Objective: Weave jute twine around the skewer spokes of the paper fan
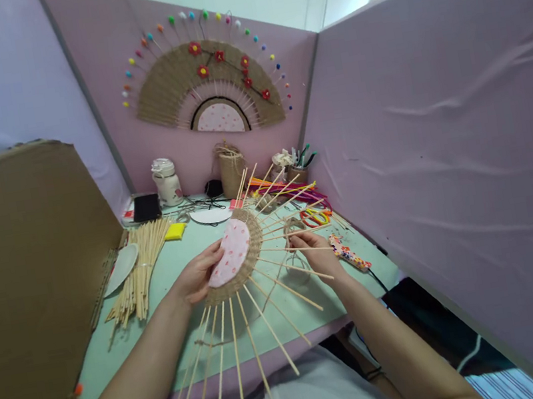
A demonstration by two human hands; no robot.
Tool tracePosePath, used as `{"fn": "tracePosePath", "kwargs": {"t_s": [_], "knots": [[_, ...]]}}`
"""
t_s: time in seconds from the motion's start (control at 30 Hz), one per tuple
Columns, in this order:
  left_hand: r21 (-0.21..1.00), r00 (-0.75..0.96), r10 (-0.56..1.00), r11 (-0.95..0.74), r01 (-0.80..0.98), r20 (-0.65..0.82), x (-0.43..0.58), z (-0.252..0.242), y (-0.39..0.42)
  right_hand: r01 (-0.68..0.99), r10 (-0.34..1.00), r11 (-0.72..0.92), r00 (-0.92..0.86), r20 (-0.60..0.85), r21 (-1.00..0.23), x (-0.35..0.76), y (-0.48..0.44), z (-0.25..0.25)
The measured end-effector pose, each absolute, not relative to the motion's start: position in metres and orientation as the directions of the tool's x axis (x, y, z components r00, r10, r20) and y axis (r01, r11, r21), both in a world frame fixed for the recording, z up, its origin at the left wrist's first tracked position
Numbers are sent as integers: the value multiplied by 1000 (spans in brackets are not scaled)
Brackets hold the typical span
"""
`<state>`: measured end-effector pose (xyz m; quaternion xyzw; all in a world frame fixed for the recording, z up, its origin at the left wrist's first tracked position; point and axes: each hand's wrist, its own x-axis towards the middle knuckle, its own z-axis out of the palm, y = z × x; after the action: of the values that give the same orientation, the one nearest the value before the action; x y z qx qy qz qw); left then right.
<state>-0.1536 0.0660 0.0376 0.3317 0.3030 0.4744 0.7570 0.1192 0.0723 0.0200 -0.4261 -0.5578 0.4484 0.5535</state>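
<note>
at the far left a brown cardboard panel (22, 285) stands upright beside the counter (170, 329). next to it lies a bundle of pale sticks (146, 255), with a white half-disc (122, 268) on its left side. a yellow packet (175, 231) sits just beyond the bundle, and a lidded jar (168, 185) stands behind, near the wall. the left hand (202, 274) is closed on the straight edge of a half-round fan frame (232, 252), gripping its pink spotted centre. the frame is tilted in the middle, over the counter; a woven brown band curves around the centre, and thin sticks spread from it, the lower ones reaching past the counter's near edge. behind it stands a twine-wrapped container (232, 171), below a large fan (167, 83) on the wall. to the right, the right hand (312, 249) pinches brown twine (293, 225) among the stick ends; whether it also touches a stick cannot be told. just beside it rests a colourful patterned tool (351, 253).
</note>
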Motion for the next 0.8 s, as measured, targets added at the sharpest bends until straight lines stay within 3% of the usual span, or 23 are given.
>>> {"fn": "tracePosePath", "kwargs": {"t_s": [0.23,0.33,0.43,0.5,0.6,0.67,0.8], "knots": [[773,339,939,257,-580,-57,-158,37,68,162,942,331,-113,316,-929,129,53,34],[759,325,945,231,-609,-27,-159,38,68,384,900,408,-17,435,-829,156,61,30],[747,317,948,214,-629,-5,-160,39,68,711,874,294,71,481,-639,195,73,17],[747,321,947,207,-632,9,-161,40,68,893,919,66,119,375,-446,220,78,7],[747,333,943,205,-633,23,-162,41,67,951,974,-174,204,96,-257,245,79,-4],[747,338,941,203,-633,31,-162,41,66,961,986,-165,168,-5,-224,252,78,-7],[754,320,947,198,-626,17,-162,41,66,971,993,-115,107,-50,-209,255,77,-7]]}}
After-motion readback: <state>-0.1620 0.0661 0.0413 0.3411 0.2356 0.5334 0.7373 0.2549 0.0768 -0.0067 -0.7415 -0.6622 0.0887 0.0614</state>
